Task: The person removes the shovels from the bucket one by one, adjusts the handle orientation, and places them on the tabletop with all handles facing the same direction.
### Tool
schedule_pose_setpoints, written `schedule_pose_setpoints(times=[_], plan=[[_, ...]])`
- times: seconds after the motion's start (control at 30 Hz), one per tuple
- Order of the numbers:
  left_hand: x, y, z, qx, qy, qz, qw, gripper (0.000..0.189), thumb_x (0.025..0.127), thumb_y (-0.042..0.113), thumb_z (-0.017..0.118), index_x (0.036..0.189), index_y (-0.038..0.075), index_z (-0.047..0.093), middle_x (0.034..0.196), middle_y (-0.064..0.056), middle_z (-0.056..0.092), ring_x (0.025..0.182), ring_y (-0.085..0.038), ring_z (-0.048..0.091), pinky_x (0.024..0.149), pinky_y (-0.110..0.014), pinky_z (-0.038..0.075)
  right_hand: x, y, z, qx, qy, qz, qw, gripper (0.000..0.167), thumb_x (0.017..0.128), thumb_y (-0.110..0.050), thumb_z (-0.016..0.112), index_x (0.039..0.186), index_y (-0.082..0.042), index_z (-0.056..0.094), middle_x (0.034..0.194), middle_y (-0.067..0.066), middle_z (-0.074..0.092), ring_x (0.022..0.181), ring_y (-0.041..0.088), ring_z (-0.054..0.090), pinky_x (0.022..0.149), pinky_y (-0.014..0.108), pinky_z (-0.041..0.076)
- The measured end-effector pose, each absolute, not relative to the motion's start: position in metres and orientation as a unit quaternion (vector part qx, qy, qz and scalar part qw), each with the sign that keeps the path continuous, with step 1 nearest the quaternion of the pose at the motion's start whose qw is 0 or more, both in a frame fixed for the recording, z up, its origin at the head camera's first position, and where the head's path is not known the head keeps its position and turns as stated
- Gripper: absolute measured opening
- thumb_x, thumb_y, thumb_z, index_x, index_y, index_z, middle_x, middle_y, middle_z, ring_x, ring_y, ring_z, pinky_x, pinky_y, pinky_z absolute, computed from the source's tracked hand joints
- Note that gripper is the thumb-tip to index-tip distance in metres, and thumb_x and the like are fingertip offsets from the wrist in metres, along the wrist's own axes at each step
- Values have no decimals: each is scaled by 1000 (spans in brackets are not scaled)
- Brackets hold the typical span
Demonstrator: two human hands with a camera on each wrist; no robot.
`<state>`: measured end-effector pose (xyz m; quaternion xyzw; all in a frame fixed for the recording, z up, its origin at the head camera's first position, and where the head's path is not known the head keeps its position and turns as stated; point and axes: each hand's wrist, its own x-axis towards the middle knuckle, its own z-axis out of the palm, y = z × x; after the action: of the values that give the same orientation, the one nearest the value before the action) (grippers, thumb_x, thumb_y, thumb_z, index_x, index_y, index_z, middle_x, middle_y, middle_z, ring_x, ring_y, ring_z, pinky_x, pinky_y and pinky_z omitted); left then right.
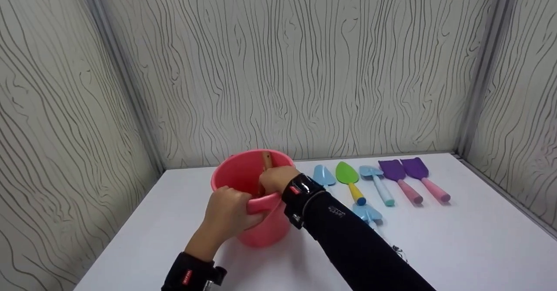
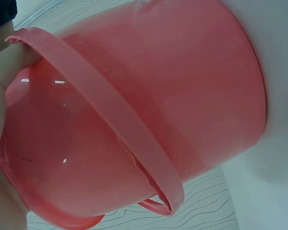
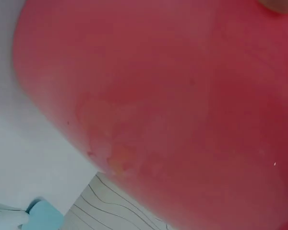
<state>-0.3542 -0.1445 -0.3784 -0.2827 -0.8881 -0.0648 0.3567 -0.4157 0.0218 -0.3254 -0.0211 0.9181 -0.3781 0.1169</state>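
A pink bucket [image 1: 267, 232] stands upright on the white table, its rim wide and its pink carrying handle [image 2: 120, 110] hanging down the outside. My left hand [image 1: 228, 210] grips the near rim, fingers over the edge and thumb on the outer wall. Inside the bucket my right hand [image 1: 276, 178] is around a tool with a wooden handle [image 1: 267, 159], whose holed end sticks up above the fist. The tool's lower part is hidden in the bucket. Pink wall fills most of the right wrist view, where a bit of the right hand [image 3: 278, 5] shows at the top corner.
Right of the bucket lie toy garden tools: a light blue trowel [image 1: 322, 175], a green trowel [image 1: 347, 172] with yellow handle, a light blue hoe-like tool [image 1: 382, 188], two purple shovels [image 1: 392, 170] with pink handles. Another blue tool [image 1: 367, 212] lies nearer, partly behind my right sleeve. Wood-patterned panels [image 1: 283, 65] surround the table.
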Motion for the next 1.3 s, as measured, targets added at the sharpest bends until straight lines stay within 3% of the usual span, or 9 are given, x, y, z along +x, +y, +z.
schedule_pose_setpoints(times=[0.07,0.2,0.33,0.5,0.73,0.87,1.07,1.2,1.3], plan=[[-354,-144,-378,-282,-889,-68,355,41,75,36,94,61,17,60,52,6,51,49,-7,44,58,-25,49,-413,22,-326,36,885,-450,111,6,78,-12,74,84,-11,75,85,2,69,73,18,63,56,27,50],[-353,-144,-378,-284,-888,-68,354,41,76,36,94,62,17,61,52,6,51,50,-7,43,57,-25,47,-414,23,-325,16,879,-458,132,13,84,-13,71,95,-10,78,87,2,70,77,18,65,60,27,51],[-354,-145,-377,-286,-888,-69,354,41,76,35,95,62,16,61,52,6,51,50,-6,42,57,-25,46,-420,25,-321,-118,921,-339,150,20,97,-15,65,102,-20,83,81,-1,70,85,18,62,66,27,49],[-355,-144,-378,-284,-889,-75,351,39,75,35,95,63,16,63,52,6,52,49,-5,42,56,-24,47,-421,28,-315,-309,944,-104,43,26,102,-17,70,120,-31,82,78,-9,71,89,16,63,79,30,53],[-354,-144,-378,-289,-884,-66,361,45,73,39,96,60,17,59,52,6,53,48,-5,39,55,-23,46,-418,37,-293,-358,933,-7,-17,36,107,-21,66,142,-27,71,128,-5,75,127,23,64,108,41,53],[-355,-145,-378,-289,-884,-58,363,46,73,39,96,59,17,58,52,6,54,48,-6,39,56,-24,48,-414,48,-280,-359,933,10,-37,39,108,-20,63,146,-28,67,131,0,73,119,24,65,101,38,56],[-354,-149,-378,-287,-887,-55,356,43,74,38,95,61,17,61,54,6,56,49,-6,45,61,-27,55,-399,74,-266,-377,921,24,-96,37,111,-26,57,148,-28,65,117,8,73,105,25,68,91,38,60],[-353,-151,-376,-279,-892,-60,350,41,73,36,96,62,17,61,54,6,56,50,-6,47,64,-29,58,-391,92,-255,-385,914,40,-121,47,109,-14,60,153,-30,59,112,11,72,95,26,68,84,38,60],[-354,-151,-374,-276,-896,-70,341,39,74,35,95,62,18,62,55,7,57,50,-6,49,68,-31,61,-388,107,-248,-367,922,33,-115,59,107,-4,60,158,-32,52,126,16,70,106,32,71,89,42,62]])
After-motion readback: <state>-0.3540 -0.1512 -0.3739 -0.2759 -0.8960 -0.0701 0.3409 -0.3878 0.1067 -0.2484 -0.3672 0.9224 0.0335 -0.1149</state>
